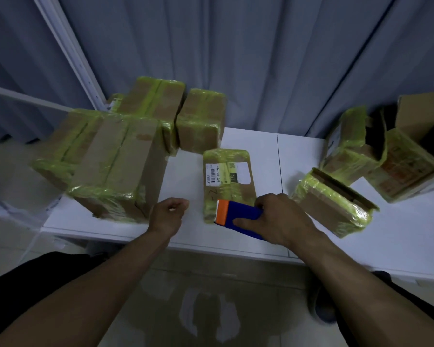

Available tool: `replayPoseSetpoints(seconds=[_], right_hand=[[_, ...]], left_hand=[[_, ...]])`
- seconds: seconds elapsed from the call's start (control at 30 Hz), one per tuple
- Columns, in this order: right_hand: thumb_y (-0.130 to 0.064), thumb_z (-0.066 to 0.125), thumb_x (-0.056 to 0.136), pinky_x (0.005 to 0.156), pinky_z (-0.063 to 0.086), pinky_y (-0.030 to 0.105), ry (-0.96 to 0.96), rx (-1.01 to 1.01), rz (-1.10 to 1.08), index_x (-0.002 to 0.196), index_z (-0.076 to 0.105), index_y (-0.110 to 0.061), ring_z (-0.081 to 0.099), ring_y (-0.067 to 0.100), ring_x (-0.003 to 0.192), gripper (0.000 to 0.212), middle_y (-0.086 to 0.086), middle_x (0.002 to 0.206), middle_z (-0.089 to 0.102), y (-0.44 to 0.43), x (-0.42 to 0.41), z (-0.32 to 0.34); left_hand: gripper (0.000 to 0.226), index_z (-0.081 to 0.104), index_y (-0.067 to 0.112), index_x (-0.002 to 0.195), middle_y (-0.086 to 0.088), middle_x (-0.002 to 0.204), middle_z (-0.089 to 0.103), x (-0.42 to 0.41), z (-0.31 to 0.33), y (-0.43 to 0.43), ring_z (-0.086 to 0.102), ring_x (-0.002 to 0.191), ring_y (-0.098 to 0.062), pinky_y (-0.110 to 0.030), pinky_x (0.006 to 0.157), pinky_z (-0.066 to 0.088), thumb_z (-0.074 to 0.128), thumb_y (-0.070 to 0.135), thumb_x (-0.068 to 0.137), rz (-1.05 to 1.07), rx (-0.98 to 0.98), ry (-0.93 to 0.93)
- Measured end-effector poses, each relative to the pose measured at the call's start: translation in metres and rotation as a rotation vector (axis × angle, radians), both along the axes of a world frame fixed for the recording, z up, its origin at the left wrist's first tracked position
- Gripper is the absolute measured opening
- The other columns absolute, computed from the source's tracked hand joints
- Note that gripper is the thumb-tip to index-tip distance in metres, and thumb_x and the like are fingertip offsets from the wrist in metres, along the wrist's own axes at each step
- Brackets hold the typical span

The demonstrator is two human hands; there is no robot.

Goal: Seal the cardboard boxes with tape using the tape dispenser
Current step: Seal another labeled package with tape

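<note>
One small box (227, 171) lies flat at the middle of the table (261, 151), close to its front edge. It's label up and already wrapped in plenty of greenish tape. The right hand (281, 219) has its fingers clamped round the blue-and-orange tape dispenser (238, 215). The orange blade end is at the near end of that box, touching it as far as one can tell. Seems like the dispenser is held low and flat so the tape can stick down at the box's end before a pull across.

The left hand (168, 214) hovers just left of the box by the front edge. Its fingers are loosely curled in and grip nothing visible. Best guess is it's ready to pin the box so it doesn't slide.

A pile of taped boxes (118, 166) sits toward the back-left corner, probably parked out of the way as done. Near the right edge a few open boxes (331, 199) sit with flaps gaping, so those look like the queue.
</note>
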State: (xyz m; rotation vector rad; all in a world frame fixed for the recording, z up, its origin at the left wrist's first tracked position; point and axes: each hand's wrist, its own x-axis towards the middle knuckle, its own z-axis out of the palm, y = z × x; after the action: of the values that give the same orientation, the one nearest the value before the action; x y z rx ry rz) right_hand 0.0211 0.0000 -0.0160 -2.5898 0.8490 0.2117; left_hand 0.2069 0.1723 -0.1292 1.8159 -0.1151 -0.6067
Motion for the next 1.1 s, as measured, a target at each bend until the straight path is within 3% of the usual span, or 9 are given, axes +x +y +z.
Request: replayPoseSetpoints(seconds=[0.37, 0.57, 0.67, 0.73, 0.8, 0.87, 0.97, 1.03, 1.1], right_hand=[[-0.068, 0.076, 0.077, 0.067, 0.053, 0.028, 0.110, -0.056, -0.050, 0.126, 0.060, -0.017, 0.066, 0.019, 0.086, 0.072, 0.000, 0.106, 0.069, 0.000, 0.032, -0.006], [-0.065, 0.078, 0.077, 0.066, 0.051, 0.028, 0.134, -0.028, -0.069, 0.128, 0.060, -0.015, 0.060, 0.017, 0.082, 0.073, 0.002, 0.112, 0.071, 0.002, 0.034, -0.003], [-0.065, 0.078, 0.078, 0.066, 0.049, 0.027, 0.141, -0.007, -0.074, 0.128, 0.060, -0.015, 0.062, 0.019, 0.084, 0.073, 0.002, 0.113, 0.071, 0.002, 0.033, 0.000], [-0.064, 0.078, 0.079, 0.067, 0.049, 0.028, 0.144, 0.008, -0.074, 0.129, 0.059, -0.015, 0.068, 0.022, 0.093, 0.073, 0.003, 0.115, 0.071, 0.003, 0.032, 0.001], [-0.064, 0.078, 0.079, 0.067, 0.049, 0.028, 0.144, 0.010, -0.074, 0.130, 0.059, -0.015, 0.069, 0.023, 0.096, 0.073, 0.003, 0.115, 0.071, 0.003, 0.032, 0.002], [-0.064, 0.078, 0.079, 0.067, 0.049, 0.028, 0.144, 0.016, -0.075, 0.129, 0.059, -0.015, 0.069, 0.022, 0.094, 0.072, 0.003, 0.114, 0.071, 0.003, 0.032, 0.003], [-0.065, 0.077, 0.079, 0.069, 0.050, 0.028, 0.139, 0.022, -0.075, 0.130, 0.060, -0.015, 0.068, 0.021, 0.092, 0.073, 0.003, 0.113, 0.071, 0.003, 0.032, 0.002], [-0.064, 0.077, 0.079, 0.070, 0.052, 0.028, 0.134, 0.023, -0.071, 0.131, 0.059, -0.015, 0.069, 0.021, 0.093, 0.074, 0.003, 0.115, 0.071, 0.004, 0.032, 0.002], [-0.064, 0.077, 0.079, 0.069, 0.051, 0.028, 0.130, 0.022, -0.070, 0.131, 0.058, -0.015, 0.069, 0.021, 0.095, 0.074, 0.003, 0.115, 0.071, 0.004, 0.031, 0.001]], left_hand=[[0.006, 0.070, 0.012, 0.098, 0.010, 0.090, 0.064, -0.009, -0.030, -0.020, 0.058, 0.092, -0.014, -0.025, 0.086, 0.045, 0.067, 0.010, 0.093, 0.006, 0.053, -0.040], [0.026, 0.069, 0.007, 0.120, -0.006, 0.118, 0.067, -0.012, -0.037, -0.031, 0.061, 0.108, -0.020, -0.033, 0.100, 0.048, 0.065, 0.013, 0.095, -0.103, 0.039, 0.057], [0.048, 0.053, 0.005, 0.138, -0.002, 0.136, 0.051, -0.009, -0.038, -0.032, 0.048, 0.126, -0.019, -0.037, 0.112, 0.039, 0.068, 0.014, 0.093, -0.151, 0.086, -0.002], [0.058, 0.050, 0.009, 0.139, -0.002, 0.131, 0.048, -0.009, -0.034, -0.029, 0.047, 0.122, -0.018, -0.025, 0.104, 0.042, 0.076, 0.014, 0.087, -0.054, 0.118, -0.061], [0.037, 0.064, 0.008, 0.119, -0.004, 0.113, 0.060, -0.013, -0.031, -0.026, 0.058, 0.102, -0.018, -0.019, 0.088, 0.051, 0.076, 0.006, 0.085, 0.009, 0.030, -0.114], [0.013, 0.071, 0.010, 0.104, 0.004, 0.096, 0.068, -0.023, -0.032, -0.025, 0.063, 0.088, -0.005, -0.020, 0.086, 0.055, 0.067, 0.008, 0.092, -0.074, 0.009, -0.163], [0.020, 0.072, 0.010, 0.110, 0.005, 0.098, 0.070, -0.031, -0.028, -0.023, 0.060, 0.087, 0.005, -0.002, 0.072, 0.046, 0.055, 0.013, 0.100, -0.174, -0.003, -0.179], [0.022, 0.070, 0.013, 0.115, 0.002, 0.107, 0.070, -0.029, -0.029, -0.020, 0.061, 0.093, 0.001, -0.004, 0.075, 0.046, 0.052, 0.015, 0.102, -0.228, -0.008, -0.160], [0.021, 0.065, 0.020, 0.118, 0.004, 0.115, 0.067, -0.024, -0.028, -0.016, 0.062, 0.104, -0.008, -0.020, 0.088, 0.052, 0.052, 0.018, 0.102, -0.296, -0.008, -0.152]])
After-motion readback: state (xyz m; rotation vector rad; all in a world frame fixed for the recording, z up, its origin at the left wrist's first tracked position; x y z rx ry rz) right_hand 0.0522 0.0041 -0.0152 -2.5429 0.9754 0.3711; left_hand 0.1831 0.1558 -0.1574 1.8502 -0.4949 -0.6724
